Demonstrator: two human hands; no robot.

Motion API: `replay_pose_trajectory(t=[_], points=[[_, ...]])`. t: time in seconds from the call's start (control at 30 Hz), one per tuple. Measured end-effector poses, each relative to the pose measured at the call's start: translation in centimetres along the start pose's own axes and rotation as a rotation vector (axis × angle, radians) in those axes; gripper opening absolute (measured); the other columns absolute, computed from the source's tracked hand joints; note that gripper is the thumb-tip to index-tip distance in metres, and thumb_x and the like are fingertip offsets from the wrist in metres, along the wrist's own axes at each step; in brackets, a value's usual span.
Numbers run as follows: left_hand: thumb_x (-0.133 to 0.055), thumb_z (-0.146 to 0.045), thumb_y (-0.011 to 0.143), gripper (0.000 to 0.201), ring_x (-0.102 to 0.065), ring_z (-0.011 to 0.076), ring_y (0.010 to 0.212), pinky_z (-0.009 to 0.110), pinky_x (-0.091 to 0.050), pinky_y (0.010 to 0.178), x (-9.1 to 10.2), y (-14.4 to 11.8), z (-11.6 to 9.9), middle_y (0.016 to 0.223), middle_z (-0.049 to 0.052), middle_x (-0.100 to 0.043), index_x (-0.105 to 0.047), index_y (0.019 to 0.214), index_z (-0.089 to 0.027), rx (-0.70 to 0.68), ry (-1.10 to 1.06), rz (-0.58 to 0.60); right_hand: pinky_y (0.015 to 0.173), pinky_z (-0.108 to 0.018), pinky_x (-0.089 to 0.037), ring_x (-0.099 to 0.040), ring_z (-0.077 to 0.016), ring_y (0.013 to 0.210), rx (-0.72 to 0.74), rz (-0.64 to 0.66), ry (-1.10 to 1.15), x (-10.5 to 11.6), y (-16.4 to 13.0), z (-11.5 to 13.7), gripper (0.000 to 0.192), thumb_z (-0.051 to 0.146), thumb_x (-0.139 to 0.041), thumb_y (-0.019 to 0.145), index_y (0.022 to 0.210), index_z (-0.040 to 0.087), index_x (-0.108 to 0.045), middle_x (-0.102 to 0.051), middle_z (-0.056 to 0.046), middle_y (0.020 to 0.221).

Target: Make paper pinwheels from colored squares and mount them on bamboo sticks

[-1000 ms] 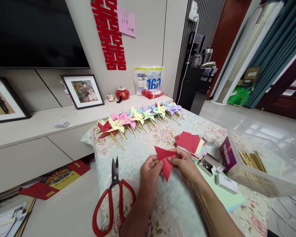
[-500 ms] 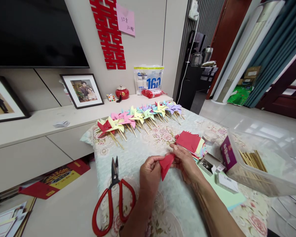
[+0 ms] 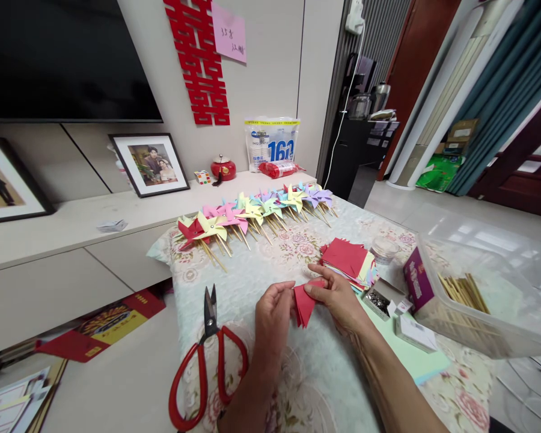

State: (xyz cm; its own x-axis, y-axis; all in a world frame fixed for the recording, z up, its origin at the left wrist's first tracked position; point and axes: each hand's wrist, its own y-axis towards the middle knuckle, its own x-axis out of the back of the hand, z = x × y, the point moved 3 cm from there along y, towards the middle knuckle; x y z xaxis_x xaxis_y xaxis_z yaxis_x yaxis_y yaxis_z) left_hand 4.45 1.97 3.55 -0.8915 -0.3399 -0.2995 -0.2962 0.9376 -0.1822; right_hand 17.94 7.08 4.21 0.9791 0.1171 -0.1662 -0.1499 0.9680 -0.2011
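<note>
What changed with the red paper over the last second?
The red paper, a wide open triangle a second ago, has been folded narrower between the left hand and right hand; both kept their grip. The scissors, paper stack and pinwheels stayed put.

Both forearms come up from the near edge of the table and meet over its middle, bare to the elbow. The left hand is held knuckles up, fingers curled inward and thumb pressed toward the fingertips in a closed pinch grip. The right hand lies just beside it, almost touching, wrist angled in from the right, its thumb and forefinger likewise pinched together.
</note>
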Motion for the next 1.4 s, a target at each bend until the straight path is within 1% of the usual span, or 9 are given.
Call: replay_pose_trajectory(t=[0.17,0.3,0.43,0.57,0.63,0.73,1.0,1.2,1.4], points=[[-0.07,-0.042,0.075,0.026,-0.062,0.0171,0.056,0.026,-0.047,0.054,-0.1,0.0,-0.3,0.063,0.004,-0.071,-0.071,0.077,-0.016,-0.035,0.078,-0.008,0.062,-0.029,-0.042,-0.057,-0.0149,0.058,0.026,-0.004,-0.012,-0.2,0.0,0.1,0.078,0.035,-0.088,0.054,0.124,0.013,-0.064,-0.065,0.004,0.064],[-0.075,-0.039,0.07,0.023,-0.06,0.015,0.054,0.024,-0.045,0.053,-0.1,0.3,-0.2,0.062,0.003,-0.071,-0.072,0.075,-0.016,-0.047,0.069,-0.017,0.062,-0.029,-0.04,-0.055,-0.0138,0.056,0.017,-0.007,-0.015,-0.3,-0.1,0.3,0.074,0.035,-0.089,0.05,0.117,0.013,-0.066,-0.063,0.005,0.063],[-0.072,-0.039,0.074,0.023,-0.055,0.013,0.052,0.022,-0.041,0.05,0.1,0.1,-0.2,0.058,0.001,-0.067,-0.071,0.072,-0.015,-0.052,0.081,-0.021,0.062,-0.028,-0.039,-0.054,-0.0131,0.057,0.014,-0.004,-0.043,-0.4,-0.2,0.3,0.065,0.034,-0.088,0.051,0.109,0.013,-0.068,-0.064,0.005,0.063],[-0.07,-0.035,0.074,0.021,-0.052,0.0119,0.051,0.021,-0.04,0.05,0.0,-0.3,-0.6,0.055,-0.001,-0.063,-0.071,0.07,-0.015,-0.049,0.108,-0.027,0.064,-0.029,-0.041,-0.056,-0.0145,0.061,0.019,0.018,-0.087,-0.3,-0.1,0.0,0.047,0.038,-0.085,0.058,0.097,0.016,-0.072,-0.068,0.001,0.069],[-0.069,-0.034,0.074,0.019,-0.049,0.0114,0.05,0.021,-0.038,0.049,0.0,-0.3,-0.8,0.054,-0.002,-0.062,-0.07,0.068,-0.015,-0.048,0.116,-0.035,0.064,-0.029,-0.04,-0.055,-0.0149,0.063,0.056,0.037,-0.135,-0.2,-0.1,0.0,0.034,0.043,-0.081,0.065,0.085,0.017,-0.072,-0.066,0.001,0.069],[-0.066,-0.033,0.073,0.019,-0.047,0.0108,0.049,0.021,-0.036,0.048,0.0,-0.2,-0.8,0.053,-0.003,-0.059,-0.068,0.067,-0.016,-0.048,0.151,-0.035,0.063,-0.029,-0.037,-0.052,-0.0148,0.063,0.134,0.049,-0.257,-0.3,-0.3,0.3,0.027,0.044,-0.073,0.073,0.073,0.017,-0.071,-0.063,0.001,0.065],[-0.061,-0.035,0.073,0.018,-0.046,0.0116,0.05,0.022,-0.037,0.049,0.2,0.2,0.0,0.052,-0.004,-0.056,-0.062,0.064,-0.019,-0.078,0.302,-0.016,0.066,-0.029,-0.04,-0.055,-0.016,0.065,0.153,0.116,-0.377,-0.7,-0.5,0.7,0.021,0.037,-0.071,0.068,0.07,0.016,-0.07,-0.066,-0.001,0.067],[-0.063,-0.034,0.069,0.014,-0.048,0.0121,0.048,0.023,-0.036,0.048,0.0,0.6,0.5,0.052,-0.004,-0.057,-0.059,0.068,-0.02,-0.045,0.265,-0.024,0.065,-0.029,-0.04,-0.053,-0.0162,0.066,0.15,0.094,-0.415,-0.6,-0.3,0.5,0.016,0.033,-0.065,0.067,0.066,0.017,-0.066,-0.063,-0.001,0.067],[-0.061,-0.037,0.071,0.018,-0.047,0.0122,0.051,0.023,-0.037,0.05,0.3,0.6,0.5,0.054,-0.004,-0.056,-0.06,0.067,-0.019,-0.078,0.293,-0.007,0.065,-0.028,-0.04,-0.053,-0.016,0.066,0.165,0.12,-0.424,-0.7,-0.4,0.5,0.015,0.032,-0.062,0.067,0.065,0.017,-0.065,-0.063,-0.001,0.067]])
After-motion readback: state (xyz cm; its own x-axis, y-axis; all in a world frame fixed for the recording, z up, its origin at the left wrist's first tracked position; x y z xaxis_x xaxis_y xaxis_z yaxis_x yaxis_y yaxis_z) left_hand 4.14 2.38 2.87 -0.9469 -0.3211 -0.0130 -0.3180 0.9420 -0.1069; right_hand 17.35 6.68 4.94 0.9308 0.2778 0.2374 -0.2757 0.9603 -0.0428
